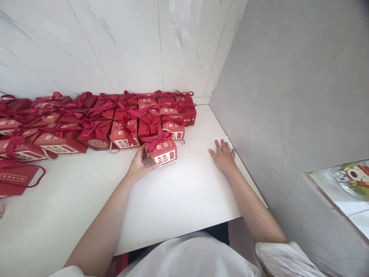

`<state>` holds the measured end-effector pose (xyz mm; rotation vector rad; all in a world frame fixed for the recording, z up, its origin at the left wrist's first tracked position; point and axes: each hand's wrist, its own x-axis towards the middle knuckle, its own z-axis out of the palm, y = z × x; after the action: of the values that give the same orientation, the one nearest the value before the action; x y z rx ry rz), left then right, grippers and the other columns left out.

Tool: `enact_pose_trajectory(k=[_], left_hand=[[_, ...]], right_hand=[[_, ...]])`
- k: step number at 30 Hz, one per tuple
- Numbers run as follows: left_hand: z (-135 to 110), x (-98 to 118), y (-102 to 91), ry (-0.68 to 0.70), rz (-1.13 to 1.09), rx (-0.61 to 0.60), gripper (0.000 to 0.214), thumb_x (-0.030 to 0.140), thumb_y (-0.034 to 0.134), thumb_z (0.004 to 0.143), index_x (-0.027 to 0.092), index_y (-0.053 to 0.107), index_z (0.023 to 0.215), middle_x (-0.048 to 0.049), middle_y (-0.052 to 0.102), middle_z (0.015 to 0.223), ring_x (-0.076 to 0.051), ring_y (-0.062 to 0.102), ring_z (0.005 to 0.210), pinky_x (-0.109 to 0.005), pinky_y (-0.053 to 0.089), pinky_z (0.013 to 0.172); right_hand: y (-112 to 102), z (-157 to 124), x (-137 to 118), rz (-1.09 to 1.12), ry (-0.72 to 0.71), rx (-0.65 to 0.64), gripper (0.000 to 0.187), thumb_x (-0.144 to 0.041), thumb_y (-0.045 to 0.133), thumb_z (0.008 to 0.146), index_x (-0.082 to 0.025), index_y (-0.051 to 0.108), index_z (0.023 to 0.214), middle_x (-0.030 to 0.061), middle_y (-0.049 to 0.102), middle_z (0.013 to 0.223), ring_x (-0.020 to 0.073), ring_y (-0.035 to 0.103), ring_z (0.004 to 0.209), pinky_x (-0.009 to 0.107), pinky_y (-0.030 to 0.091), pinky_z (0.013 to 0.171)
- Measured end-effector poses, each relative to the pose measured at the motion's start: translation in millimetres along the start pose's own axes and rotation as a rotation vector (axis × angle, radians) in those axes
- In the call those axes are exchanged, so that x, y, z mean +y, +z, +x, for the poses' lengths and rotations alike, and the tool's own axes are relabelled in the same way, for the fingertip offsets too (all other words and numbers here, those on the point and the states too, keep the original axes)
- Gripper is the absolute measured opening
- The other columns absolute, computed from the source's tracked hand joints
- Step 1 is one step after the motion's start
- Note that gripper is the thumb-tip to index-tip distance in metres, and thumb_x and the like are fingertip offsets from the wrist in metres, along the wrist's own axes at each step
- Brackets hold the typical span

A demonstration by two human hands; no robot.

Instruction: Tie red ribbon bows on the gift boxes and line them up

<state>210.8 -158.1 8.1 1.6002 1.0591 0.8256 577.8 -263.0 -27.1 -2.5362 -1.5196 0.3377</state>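
My left hand grips a red gift box from its left side, thumb along the lower front and fingers partly hidden behind it. The box has a white panel with a red character on its front and a dark red ribbon bow on top. It is at the front of the rows of similar boxes. My right hand lies flat near the table's right edge, fingers spread, on top of a white tissue or cloth that shows past the fingertips.
Rows of red ribboned gift boxes stand along the marble-patterned tiled wall. A red box with a cord handle is at the far left. A grey wall borders the white table on the right.
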Motion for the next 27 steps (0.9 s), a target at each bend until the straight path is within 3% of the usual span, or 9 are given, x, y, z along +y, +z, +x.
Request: enact_pose_trajectory(k=[3,6,10,13,16,19,21,25,27], left_hand=[[0.1,-1.9,-0.9,0.015,0.019,-0.004,0.113,0.039,0.093,0.053,0.026,0.035,0.149,-0.0165,0.047,0.151,-0.037,0.049,0.137,-0.054,0.039,0.116],[0.2,-6.0,-2.5,0.048,0.035,-0.023,0.115,0.039,0.093,0.053,0.025,0.033,0.151,-0.0168,0.047,0.151,-0.037,0.049,0.137,-0.053,0.038,0.117],[-1.3,-6.6,-3.1,0.073,0.022,-0.077,0.118,0.039,0.094,0.053,0.023,0.030,0.152,-0.0190,0.042,0.154,-0.038,0.048,0.138,-0.053,0.038,0.116],[-3.4,-2.8,-5.0,0.047,0.010,-0.119,0.116,0.040,0.092,0.057,0.023,0.029,0.153,-0.0193,0.041,0.155,-0.038,0.047,0.139,-0.052,0.040,0.115],[-5.0,2.0,-11.3,0.050,-0.041,-0.200,0.109,0.041,0.088,0.065,0.026,0.027,0.154,-0.0175,0.038,0.157,-0.036,0.044,0.141,-0.050,0.041,0.115],[-6.1,7.4,-21.0,0.073,-0.079,-0.199,0.093,0.044,0.082,0.071,0.028,0.035,0.149,-0.0144,0.038,0.158,-0.034,0.040,0.144,-0.050,0.037,0.118],[-7.3,11.7,-27.2,0.068,-0.052,-0.145,0.079,0.045,0.080,0.073,0.026,0.045,0.141,-0.0135,0.048,0.148,-0.033,0.045,0.140,-0.051,0.036,0.117],[-11.4,22.1,-34.1,-0.012,-0.045,-0.146,0.048,0.045,0.079,0.073,0.021,0.062,0.111,-0.0077,0.067,0.106,-0.025,0.066,0.098,-0.042,0.055,0.090],[-14.0,27.1,-34.8,-0.069,-0.078,-0.215,0.033,0.047,0.076,0.075,0.020,0.065,0.091,-0.0045,0.065,0.085,-0.020,0.064,0.077,-0.034,0.055,0.070]], right_hand=[[0.1,-2.2,0.7,0.041,-0.020,0.038,0.075,-0.064,0.019,0.098,-0.020,0.021,0.159,0.0137,0.013,0.168,0.0335,0.008,0.156,0.067,0.004,0.120],[0.4,-8.3,-2.7,0.084,-0.051,0.177,0.072,-0.063,0.023,0.099,-0.021,0.027,0.157,0.0155,0.012,0.168,0.0360,0.008,0.155,0.070,0.006,0.118],[-9.2,-26.1,-29.0,0.178,-0.196,0.308,0.066,-0.057,0.026,0.100,-0.018,0.032,0.154,0.0173,0.011,0.168,0.0347,0.006,0.156,0.068,0.008,0.119],[-27.1,-38.8,-65.2,0.427,-0.340,0.213,0.062,-0.057,0.035,0.099,-0.020,0.042,0.148,0.0166,0.027,0.163,0.0302,0.025,0.151,0.054,0.023,0.121],[-43.7,-40.3,-104.4,0.752,-0.419,0.025,0.048,-0.057,0.041,0.098,-0.026,0.058,0.130,0.0114,0.057,0.142,0.0259,0.053,0.132,0.044,0.039,0.113],[-44.6,-31.5,-134.9,1.007,-0.413,-0.120,0.041,-0.055,0.041,0.098,-0.028,0.060,0.122,0.0057,0.064,0.133,0.0236,0.056,0.126,0.043,0.041,0.110],[-35.6,-25.8,-146.5,1.183,-0.370,-0.226,0.040,-0.053,0.046,0.096,-0.028,0.056,0.125,0.0042,0.058,0.141,0.0224,0.056,0.127,0.041,0.046,0.106],[-16.9,-26.5,-147.1,1.273,-0.362,-0.367,0.041,-0.054,0.057,0.089,-0.026,0.058,0.119,0.0050,0.063,0.131,0.0205,0.063,0.111,0.035,0.053,0.091],[-15.6,-31.0,-141.0,1.252,-0.361,-0.386,0.037,-0.053,0.062,0.085,-0.024,0.059,0.108,0.0035,0.070,0.108,0.0176,0.066,0.090,0.031,0.053,0.080]])
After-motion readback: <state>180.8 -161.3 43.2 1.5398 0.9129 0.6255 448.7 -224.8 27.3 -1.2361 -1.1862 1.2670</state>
